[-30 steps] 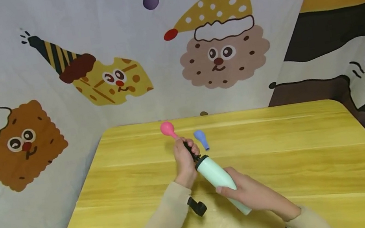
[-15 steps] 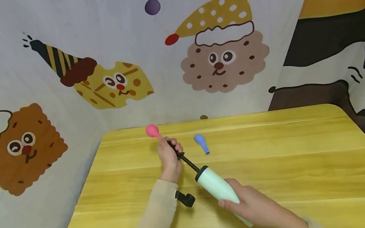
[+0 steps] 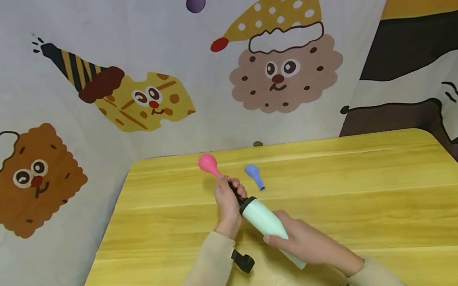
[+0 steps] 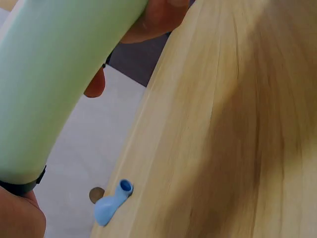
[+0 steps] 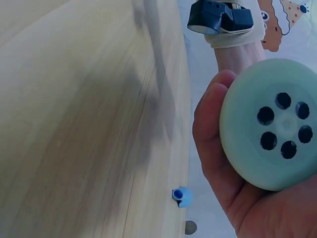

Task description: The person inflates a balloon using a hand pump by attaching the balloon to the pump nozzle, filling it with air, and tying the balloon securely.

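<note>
From my seat I have the pale green pump (image 3: 265, 219) slanting across the middle of the table (image 3: 378, 204), its black end toward 11 o'clock and its tail toward 5. My left hand (image 3: 226, 204) is curled firmly round the black handle (image 3: 235, 192). My right hand (image 3: 309, 240) wraps the green barrel lower down, at 5 o'clock from the left; on the right wrist view I see six dark holes in the round end (image 5: 287, 125). The pink balloon (image 3: 207, 163), slightly rounded, pokes out at 11 o'clock of my left hand; my fingers hide how its neck meets the handle. The blue balloon (image 3: 253, 173) lies limp on the table at 2 o'clock from that hand, neck toward 5.
</note>
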Available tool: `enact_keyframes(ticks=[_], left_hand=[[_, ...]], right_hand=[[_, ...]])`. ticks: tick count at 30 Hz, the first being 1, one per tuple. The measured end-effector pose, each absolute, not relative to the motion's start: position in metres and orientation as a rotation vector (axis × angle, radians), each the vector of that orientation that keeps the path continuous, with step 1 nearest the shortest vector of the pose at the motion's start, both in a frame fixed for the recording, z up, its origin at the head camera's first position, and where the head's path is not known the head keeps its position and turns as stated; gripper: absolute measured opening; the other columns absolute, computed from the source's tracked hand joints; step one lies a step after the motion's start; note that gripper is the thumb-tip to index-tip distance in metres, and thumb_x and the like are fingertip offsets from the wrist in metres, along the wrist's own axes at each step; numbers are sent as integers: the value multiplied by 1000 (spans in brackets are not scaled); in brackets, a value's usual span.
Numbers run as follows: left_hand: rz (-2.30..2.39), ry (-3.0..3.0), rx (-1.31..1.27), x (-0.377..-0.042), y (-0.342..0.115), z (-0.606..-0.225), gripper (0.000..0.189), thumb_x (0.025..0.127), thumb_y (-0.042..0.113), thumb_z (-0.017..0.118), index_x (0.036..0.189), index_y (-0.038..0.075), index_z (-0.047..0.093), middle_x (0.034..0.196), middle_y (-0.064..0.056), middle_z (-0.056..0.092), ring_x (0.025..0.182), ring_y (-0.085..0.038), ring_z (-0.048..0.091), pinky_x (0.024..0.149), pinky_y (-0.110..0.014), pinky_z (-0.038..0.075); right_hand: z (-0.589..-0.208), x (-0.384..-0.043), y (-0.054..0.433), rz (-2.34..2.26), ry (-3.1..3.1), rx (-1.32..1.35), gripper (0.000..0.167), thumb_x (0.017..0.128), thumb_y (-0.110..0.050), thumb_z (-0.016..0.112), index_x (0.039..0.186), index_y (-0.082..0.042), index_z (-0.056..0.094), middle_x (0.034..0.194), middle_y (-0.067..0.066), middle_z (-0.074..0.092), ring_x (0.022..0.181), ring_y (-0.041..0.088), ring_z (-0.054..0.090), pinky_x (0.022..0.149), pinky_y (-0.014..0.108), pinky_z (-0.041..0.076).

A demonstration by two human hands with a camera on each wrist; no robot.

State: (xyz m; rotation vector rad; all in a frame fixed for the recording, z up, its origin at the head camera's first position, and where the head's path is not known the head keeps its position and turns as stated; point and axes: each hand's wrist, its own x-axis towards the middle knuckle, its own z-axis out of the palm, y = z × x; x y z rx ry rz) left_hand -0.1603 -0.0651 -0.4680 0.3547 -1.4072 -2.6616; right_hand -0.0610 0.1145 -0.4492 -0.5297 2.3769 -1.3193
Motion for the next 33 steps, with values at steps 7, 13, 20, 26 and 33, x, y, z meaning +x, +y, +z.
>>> enact_keyframes(ticks=[7, 13, 20, 26, 33], left_hand=[[-2617, -1313, 425, -182, -88, -471, 29, 111, 16, 29, 86, 11, 43, 67, 4, 45, 49, -4, 41, 44, -16, 36], [-2559, -1255, 453, -193, -110, -467, 30, 111, 15, 29, 84, 12, 42, 66, 5, 44, 48, -4, 40, 43, -15, 34], [-2590, -1265, 400, -179, -102, -464, 28, 112, 15, 27, 86, 13, 40, 66, 4, 44, 48, -4, 40, 42, -16, 35], [-2635, -1312, 367, -167, -81, -465, 30, 113, 20, 27, 87, 13, 41, 69, 4, 44, 52, -5, 41, 47, -16, 36], [-2641, -1396, 371, -157, -65, -468, 37, 115, 29, 26, 87, 12, 43, 69, 3, 46, 53, -6, 43, 49, -18, 38]], right_hand=[[-447, -58, 108, -1330, 2375, -463, 71, 102, -48, 63, 147, 2, 43, 99, 8, 67, 74, 16, 64, 57, 34, 56], [-443, -42, 118, -1265, 2410, -497, 68, 102, -49, 63, 150, -4, 44, 103, 5, 69, 77, 12, 62, 61, 32, 53], [-442, -35, 125, -1211, 2449, -567, 66, 103, -47, 61, 151, -6, 43, 101, 6, 68, 74, 8, 60, 58, 29, 52], [-446, -46, 121, -1252, 2445, -592, 64, 104, -46, 60, 148, -3, 42, 94, 4, 66, 69, 8, 60, 55, 29, 52], [-448, -62, 114, -1264, 2442, -549, 68, 103, -49, 61, 147, -1, 43, 88, 2, 64, 63, 11, 61, 51, 31, 53]])
